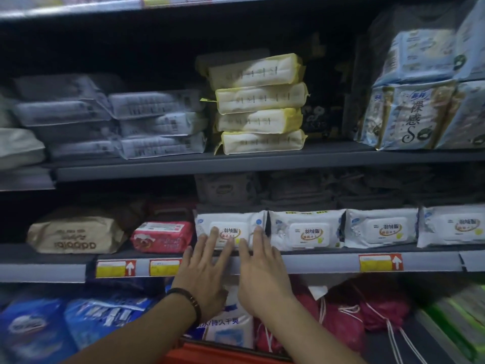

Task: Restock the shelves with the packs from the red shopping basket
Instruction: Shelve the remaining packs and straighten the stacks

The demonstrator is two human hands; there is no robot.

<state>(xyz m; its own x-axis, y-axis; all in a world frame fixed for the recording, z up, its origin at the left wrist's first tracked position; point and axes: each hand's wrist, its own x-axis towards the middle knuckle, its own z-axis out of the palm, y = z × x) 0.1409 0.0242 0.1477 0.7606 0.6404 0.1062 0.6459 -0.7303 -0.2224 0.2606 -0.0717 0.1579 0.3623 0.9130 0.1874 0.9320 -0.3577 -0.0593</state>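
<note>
Both hands were up at the middle grey shelf (315,262): the left hand (203,269), the one with the dark bead bracelet (187,298), and the right hand (258,269) lay side by side. Their fingers (258,232) were straight and spread, gripping nothing, with the tips pressed on the front of the white soft-plastic wipes pack with the rounded flip-lid panel (231,229). That pack stood on the shelf at the left end of a row of matching white packs (307,229), touching its neighbour and just beside a pink pack (162,236). By the look of it, the pack would be squashy with some weight, its film slick and the lid panel the only stiff part. It looked better pushed flat-handed or taken by both short ends than pinched at the crimped seams. Only a sliver of the red shopping basket (217,354) showed, cut off by the bottom edge, so what packs lay in it could not be told. Stock deeper in the shelf was lost in shadow, and the small print was too blurred to read.
</note>
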